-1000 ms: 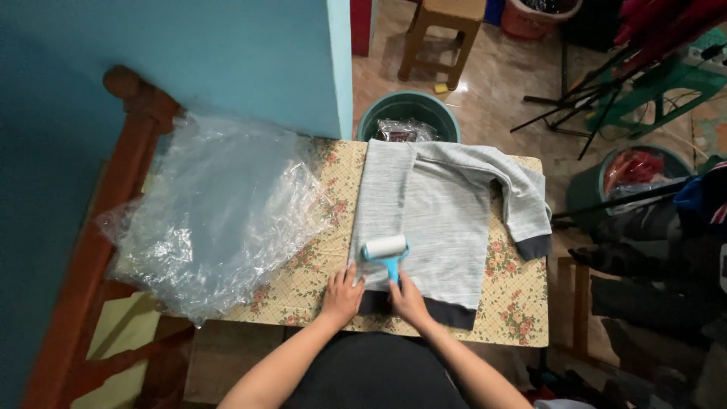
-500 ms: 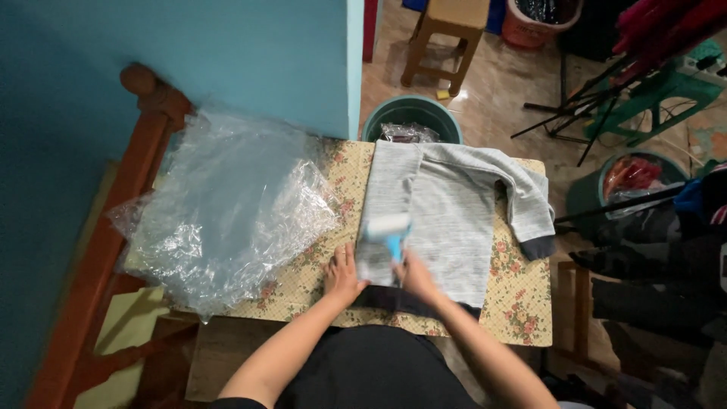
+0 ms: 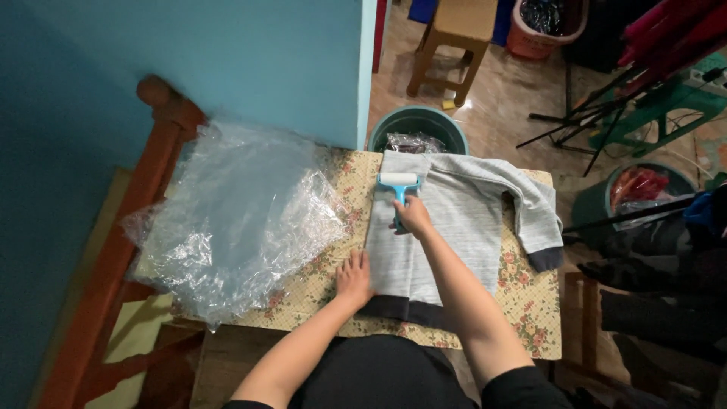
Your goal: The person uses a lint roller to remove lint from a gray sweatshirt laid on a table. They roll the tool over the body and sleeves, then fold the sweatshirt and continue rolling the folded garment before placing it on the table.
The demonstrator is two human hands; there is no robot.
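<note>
**A:** Head view status: what is held by the right hand (image 3: 413,217)?

**B:** A blue lint roller (image 3: 398,186) is gripped by its handle, fingers closed around it. The white roll end is pressed onto the grey sweater (image 3: 454,227), near the collar end, at the far side of the table.

**A:** Left hand (image 3: 354,277)?

**B:** Laid flat, fingers spread, nothing held. It is placed on the sweater's left edge, just above the dark hem band, partly on the floral tablecloth (image 3: 530,303).

**A:** Sweater position?

**B:** Spread flat on the cloth, hem toward the person, collar toward the far edge. One sleeve is folded across at the right, its dark cuff (image 3: 544,257) hanging near the table's right edge.

**A:** What else is seen?

**B:** A heap of crumpled clear plastic sheeting (image 3: 235,220) is piled on the left half of the table, apart from the sweater. A green bin (image 3: 418,123) with a plastic liner is set on the floor just beyond the far edge. A wooden stool (image 3: 452,38) is seen further back, and a second green bin (image 3: 640,189) with red contents at the right. A blue wall (image 3: 227,68) is met by the table's far-left side.
</note>
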